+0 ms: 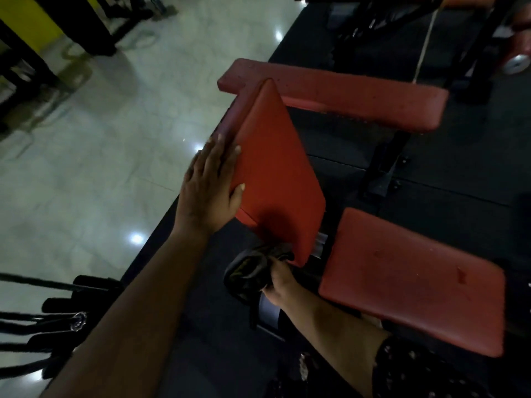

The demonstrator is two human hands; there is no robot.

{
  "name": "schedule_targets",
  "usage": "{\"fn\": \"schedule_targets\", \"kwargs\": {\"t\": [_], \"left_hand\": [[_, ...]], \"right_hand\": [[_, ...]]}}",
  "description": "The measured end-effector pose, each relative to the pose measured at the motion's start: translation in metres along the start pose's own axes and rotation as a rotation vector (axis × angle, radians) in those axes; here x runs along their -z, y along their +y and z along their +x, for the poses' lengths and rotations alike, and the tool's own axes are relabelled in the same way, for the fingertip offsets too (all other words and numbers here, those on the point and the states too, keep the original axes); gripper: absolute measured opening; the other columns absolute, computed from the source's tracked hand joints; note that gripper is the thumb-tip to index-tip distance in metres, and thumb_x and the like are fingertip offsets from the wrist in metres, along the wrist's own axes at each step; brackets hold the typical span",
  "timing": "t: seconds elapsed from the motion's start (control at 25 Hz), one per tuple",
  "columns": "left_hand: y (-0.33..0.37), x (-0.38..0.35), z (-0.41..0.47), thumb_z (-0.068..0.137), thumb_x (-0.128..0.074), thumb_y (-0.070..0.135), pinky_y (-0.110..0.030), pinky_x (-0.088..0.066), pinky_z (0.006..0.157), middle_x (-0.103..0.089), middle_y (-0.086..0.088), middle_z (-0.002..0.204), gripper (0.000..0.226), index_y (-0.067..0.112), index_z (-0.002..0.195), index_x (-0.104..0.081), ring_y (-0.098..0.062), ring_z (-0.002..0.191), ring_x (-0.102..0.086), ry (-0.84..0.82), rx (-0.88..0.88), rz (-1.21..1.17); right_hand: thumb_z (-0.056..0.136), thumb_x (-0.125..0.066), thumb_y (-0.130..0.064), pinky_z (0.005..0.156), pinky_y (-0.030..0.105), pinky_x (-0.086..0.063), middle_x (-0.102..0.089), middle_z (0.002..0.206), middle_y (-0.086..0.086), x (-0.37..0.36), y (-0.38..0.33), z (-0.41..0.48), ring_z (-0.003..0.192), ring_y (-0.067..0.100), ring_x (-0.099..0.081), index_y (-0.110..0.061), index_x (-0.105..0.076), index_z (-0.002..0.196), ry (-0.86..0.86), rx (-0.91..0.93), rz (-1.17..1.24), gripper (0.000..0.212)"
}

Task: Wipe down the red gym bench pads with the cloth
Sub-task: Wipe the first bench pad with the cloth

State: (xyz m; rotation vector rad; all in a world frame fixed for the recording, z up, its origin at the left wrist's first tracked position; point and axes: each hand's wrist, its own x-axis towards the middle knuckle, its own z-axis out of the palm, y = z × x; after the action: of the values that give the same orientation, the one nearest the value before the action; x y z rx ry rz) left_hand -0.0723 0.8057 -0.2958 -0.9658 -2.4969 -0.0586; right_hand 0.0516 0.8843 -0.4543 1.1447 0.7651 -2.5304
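Observation:
A tilted red back pad (275, 170) rises in the middle of the view, with a red seat pad (408, 282) below it to the right. My left hand (211, 185) lies on the back pad's left edge, fingers straight and thumb on the pad's face. My right hand (280, 282) grips a bunched dark cloth (250, 271) at the bottom edge of the back pad. A second red bench pad (344, 96) lies flat behind it.
Black rubber flooring (431, 182) lies under the benches; glossy pale tile floor (100, 168) is on the left. Black bars and handles (57, 320) stick in from the lower left. Black machine frames (402, 30) and a red weight plate (520, 47) stand at the top right.

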Motion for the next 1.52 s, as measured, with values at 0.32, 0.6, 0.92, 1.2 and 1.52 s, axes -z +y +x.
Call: {"fn": "schedule_targets", "kwargs": {"t": [0.32,0.6,0.92,1.2,1.52], "left_hand": [[-0.014,0.027,0.025,0.095,-0.055,0.036,-0.047,-0.046,0.102,-0.042,-0.007,0.146,0.059,0.017,0.149,-0.038,-0.028,0.135,-0.037,-0.194,0.031,-0.171],[-0.03,0.01,0.038,0.096,-0.039,0.043,-0.047,-0.026,0.118,-0.006,0.001,0.165,0.069,0.025,0.157,-0.012,-0.014,0.151,-0.002,-0.352,-0.032,-0.281],[-0.028,0.019,0.038,0.101,-0.043,0.032,-0.042,-0.015,0.122,-0.001,0.001,0.165,0.067,0.024,0.157,-0.008,-0.012,0.151,0.002,-0.397,-0.014,-0.306],[-0.028,0.023,0.041,0.102,-0.041,0.032,-0.034,0.001,0.121,0.001,0.001,0.165,0.067,0.025,0.157,-0.004,-0.012,0.151,0.003,-0.409,-0.03,-0.28],[-0.024,0.032,0.039,0.104,-0.04,0.032,-0.037,-0.003,0.122,-0.003,0.005,0.165,0.06,0.028,0.157,-0.011,-0.011,0.151,0.0,-0.448,0.058,-0.388]], "right_hand": [[0.069,-0.069,-0.019,0.074,0.037,-0.055,-0.055,0.138,0.004,0.054,0.01,-0.055,0.105,0.032,-0.061,-0.036,-0.053,0.136,0.144,1.152,-2.022,0.071],[0.091,-0.051,-0.028,0.065,0.04,-0.048,-0.032,0.15,-0.001,0.043,-0.061,-0.014,0.112,0.042,-0.041,-0.029,-0.065,0.125,-0.029,1.634,-2.923,0.037],[0.092,-0.045,-0.03,0.071,0.041,-0.041,-0.04,0.148,0.001,-0.015,-0.089,-0.037,0.11,0.036,-0.045,-0.019,-0.069,0.118,0.027,1.857,-3.011,0.037],[0.092,-0.038,-0.031,0.073,0.039,-0.042,-0.046,0.144,-0.001,-0.028,-0.096,-0.056,0.109,0.031,-0.047,-0.024,-0.068,0.121,-0.046,1.997,-2.987,0.043],[0.091,-0.036,-0.032,0.071,0.039,-0.044,-0.054,0.139,-0.007,-0.031,-0.089,-0.065,0.104,0.032,-0.05,-0.023,-0.069,0.122,-0.075,1.744,-3.022,0.046]]}}
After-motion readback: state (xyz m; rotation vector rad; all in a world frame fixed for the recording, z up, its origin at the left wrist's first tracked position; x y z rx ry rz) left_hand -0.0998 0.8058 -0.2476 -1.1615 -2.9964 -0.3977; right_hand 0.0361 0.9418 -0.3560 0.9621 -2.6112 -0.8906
